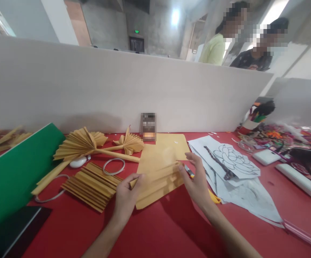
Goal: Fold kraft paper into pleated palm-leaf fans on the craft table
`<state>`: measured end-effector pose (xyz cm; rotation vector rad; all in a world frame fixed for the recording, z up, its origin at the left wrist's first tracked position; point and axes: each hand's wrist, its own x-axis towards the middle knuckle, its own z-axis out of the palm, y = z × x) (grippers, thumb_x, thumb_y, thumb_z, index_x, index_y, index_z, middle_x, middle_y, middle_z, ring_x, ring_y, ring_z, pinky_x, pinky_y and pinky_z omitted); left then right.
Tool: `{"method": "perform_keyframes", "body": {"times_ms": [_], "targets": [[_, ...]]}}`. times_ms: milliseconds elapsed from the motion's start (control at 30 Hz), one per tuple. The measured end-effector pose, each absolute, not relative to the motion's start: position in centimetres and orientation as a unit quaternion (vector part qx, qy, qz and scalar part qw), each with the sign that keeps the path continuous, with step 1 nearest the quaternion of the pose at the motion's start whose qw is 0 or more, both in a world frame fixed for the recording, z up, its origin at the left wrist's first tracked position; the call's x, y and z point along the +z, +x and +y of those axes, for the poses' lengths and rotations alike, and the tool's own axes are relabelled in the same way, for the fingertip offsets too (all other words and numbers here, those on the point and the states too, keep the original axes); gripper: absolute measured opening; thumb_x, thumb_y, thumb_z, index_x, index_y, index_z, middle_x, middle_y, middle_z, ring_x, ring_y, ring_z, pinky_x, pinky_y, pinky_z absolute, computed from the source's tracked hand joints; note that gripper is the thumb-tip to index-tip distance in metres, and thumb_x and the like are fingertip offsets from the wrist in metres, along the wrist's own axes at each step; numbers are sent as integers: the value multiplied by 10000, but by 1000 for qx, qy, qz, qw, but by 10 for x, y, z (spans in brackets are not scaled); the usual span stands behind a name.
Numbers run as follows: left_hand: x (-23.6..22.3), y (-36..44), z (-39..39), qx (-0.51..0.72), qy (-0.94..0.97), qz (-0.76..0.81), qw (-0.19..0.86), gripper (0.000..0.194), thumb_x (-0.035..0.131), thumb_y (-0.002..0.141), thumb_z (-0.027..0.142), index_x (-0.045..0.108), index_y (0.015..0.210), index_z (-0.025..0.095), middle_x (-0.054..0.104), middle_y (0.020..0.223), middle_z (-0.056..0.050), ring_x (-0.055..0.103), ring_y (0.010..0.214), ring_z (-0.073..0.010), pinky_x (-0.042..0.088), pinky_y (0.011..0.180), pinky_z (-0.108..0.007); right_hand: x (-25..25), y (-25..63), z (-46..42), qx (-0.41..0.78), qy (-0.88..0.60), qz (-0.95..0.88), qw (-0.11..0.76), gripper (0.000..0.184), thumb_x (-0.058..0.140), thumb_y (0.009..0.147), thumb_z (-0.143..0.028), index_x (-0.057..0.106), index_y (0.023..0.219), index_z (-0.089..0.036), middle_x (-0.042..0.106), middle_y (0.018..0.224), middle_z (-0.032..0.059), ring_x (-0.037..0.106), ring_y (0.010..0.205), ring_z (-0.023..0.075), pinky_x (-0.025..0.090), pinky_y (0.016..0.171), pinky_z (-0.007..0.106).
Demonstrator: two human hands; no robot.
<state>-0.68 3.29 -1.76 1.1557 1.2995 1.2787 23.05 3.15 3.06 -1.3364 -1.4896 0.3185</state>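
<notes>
A partly pleated sheet of brown kraft paper point(158, 190), blurred in places, is held tilted over the table in front of me. My left hand point(128, 193) pinches its left edge between thumb and fingers. At the other end, my right hand point(197, 179) has its fingers apart, with the thumb tip at the paper's right edge. Flat kraft paper point(182, 145) lies behind the pleated sheet. A utility knife point(189, 171) with a yellow handle lies partly hidden by my right hand. Left of my left hand rests a folded pleated paper stack point(91, 186).
Paper fans point(77, 145) on rolled stems lie left, near a wire coil point(113, 166) and a green board point(23, 175). Right are printed flower drawings point(233, 161), a white power bank point(301, 181) and a pen cup point(249, 125). A white partition point(117, 89) stands behind; two people are beyond it.
</notes>
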Motion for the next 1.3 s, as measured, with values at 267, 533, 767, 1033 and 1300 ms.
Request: {"method": "perform_keyframes", "body": {"times_ms": [267, 533, 767, 1033, 1300], "targets": [[-19, -12, 35, 437, 499, 425, 616, 324, 806, 835, 490, 747, 927, 185, 751, 777, -18, 676, 722, -182, 487, 662, -237, 23, 241, 28, 558, -447, -476, 512, 441, 775, 875, -548, 740, 1126, -187, 770, 1094, 126, 726, 993, 311, 570, 905, 426], [3, 1, 20, 282, 524, 321, 737, 524, 711, 935, 506, 683, 1347, 182, 784, 1151, -136, 733, 975, -264, 549, 842, -335, 32, 238, 16, 620, -438, -509, 406, 391, 816, 829, -518, 785, 1020, -178, 791, 971, 96, 748, 881, 298, 576, 826, 414], [-6, 22, 15, 328, 544, 346, 690, 462, 653, 963, 542, 774, 1126, 126, 771, 894, -83, 658, 747, -193, 459, 625, -246, 22, 222, 13, 530, -515, -548, 392, 411, 861, 736, -543, 764, 892, -175, 734, 785, 53, 680, 722, 258, 524, 596, 324], [-12, 21, 13, 331, 535, 361, 689, 489, 606, 977, 572, 770, 1036, 114, 714, 778, -45, 565, 627, -144, 413, 564, -231, 14, 218, 16, 495, -507, -551, 441, 401, 758, 850, -558, 620, 821, -182, 597, 764, -5, 559, 690, 156, 436, 602, 260], [-15, 20, 11, 341, 548, 368, 669, 474, 590, 986, 563, 701, 857, 121, 610, 690, 3, 471, 576, -113, 337, 530, -225, 15, 219, 17, 478, -510, -567, 436, 397, 764, 844, -557, 646, 947, -192, 648, 908, 29, 602, 841, 202, 468, 722, 290]]}}
